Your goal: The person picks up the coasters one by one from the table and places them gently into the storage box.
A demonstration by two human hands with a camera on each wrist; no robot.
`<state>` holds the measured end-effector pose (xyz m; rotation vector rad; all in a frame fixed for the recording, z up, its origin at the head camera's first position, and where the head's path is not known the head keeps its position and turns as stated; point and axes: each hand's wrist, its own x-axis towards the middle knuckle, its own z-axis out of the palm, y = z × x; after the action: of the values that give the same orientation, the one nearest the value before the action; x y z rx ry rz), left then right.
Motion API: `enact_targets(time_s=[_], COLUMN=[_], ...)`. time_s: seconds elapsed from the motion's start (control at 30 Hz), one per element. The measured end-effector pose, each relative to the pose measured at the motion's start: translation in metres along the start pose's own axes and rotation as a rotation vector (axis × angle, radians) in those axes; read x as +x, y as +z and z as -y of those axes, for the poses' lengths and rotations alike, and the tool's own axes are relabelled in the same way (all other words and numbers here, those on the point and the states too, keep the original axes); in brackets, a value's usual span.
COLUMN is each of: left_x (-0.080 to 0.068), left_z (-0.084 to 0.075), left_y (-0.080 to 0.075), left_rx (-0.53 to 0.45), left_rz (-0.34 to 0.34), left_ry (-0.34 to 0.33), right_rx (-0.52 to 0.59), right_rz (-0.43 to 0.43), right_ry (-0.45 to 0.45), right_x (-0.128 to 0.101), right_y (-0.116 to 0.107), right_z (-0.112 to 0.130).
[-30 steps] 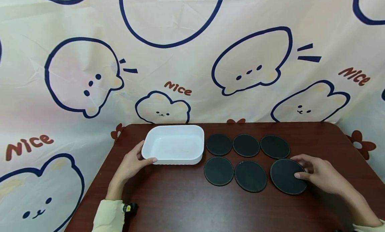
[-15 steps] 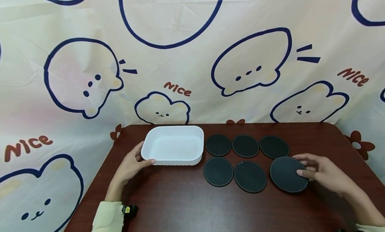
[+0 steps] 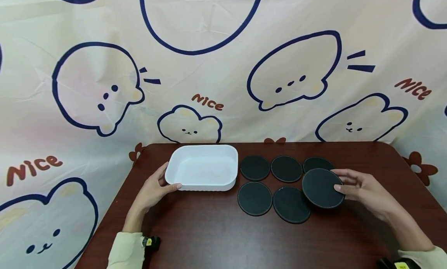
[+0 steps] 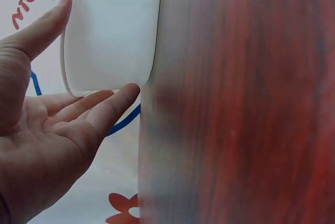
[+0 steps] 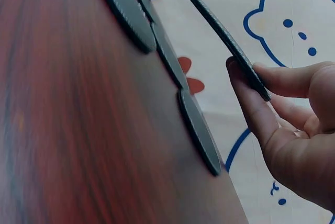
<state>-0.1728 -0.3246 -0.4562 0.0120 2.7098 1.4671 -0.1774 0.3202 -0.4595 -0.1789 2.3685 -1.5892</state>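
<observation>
In the head view my left hand (image 3: 153,191) grips the left end of a white rectangular plastic tray (image 3: 206,187), its thumb at the front left corner. The left wrist view has my fingers touching the end of that tray (image 4: 112,41). My right hand (image 3: 364,193) pinches a round black coaster (image 3: 322,188) by its right edge, thumb on top. In the right wrist view the held coaster (image 5: 225,41) is tilted and raised off the table. It partly covers the back right coaster (image 3: 317,162) and touches or overlaps the view of the front coaster (image 3: 291,205).
More black coasters lie flat right of the tray: a front left one (image 3: 255,198), a back left one (image 3: 255,168) and a back middle one (image 3: 286,169). The dark red-brown wooden table (image 3: 227,234) ends at a cartoon-printed cloth (image 3: 237,118) behind.
My right hand has lifted its coaster off the table and carried it up and to the left, toward the back row. The left hand and the tray have stayed in place.
</observation>
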Motion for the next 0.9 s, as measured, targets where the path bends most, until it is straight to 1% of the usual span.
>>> enact_targets(time_s=[0.07,0.2,0.43,0.7,0.9], left_x=[0.000,0.000,0.000,0.003,0.002], left_z=[0.000,-0.001,-0.002,-0.003,-0.001], left_y=[0.000,0.001,0.000,-0.001,-0.001], left_rx=[0.005,0.013,0.016,0.023,0.028], left_rz=[-0.003,-0.002,0.005,0.013,0.014], left_ry=[0.001,-0.004,-0.016,0.003,0.011], right_rx=[0.053,0.117,0.146,0.199,0.232], right_rz=[0.008,0.019,0.028,0.022,0.038], right_ry=[-0.005,-0.002,-0.006,-0.005,-0.021], right_x=[0.002,0.007,0.021,0.033,0.042], right_y=[0.004,0.010,0.020,0.034,0.048], right_z=[0.003,0.010,0.021,0.037,0.046])
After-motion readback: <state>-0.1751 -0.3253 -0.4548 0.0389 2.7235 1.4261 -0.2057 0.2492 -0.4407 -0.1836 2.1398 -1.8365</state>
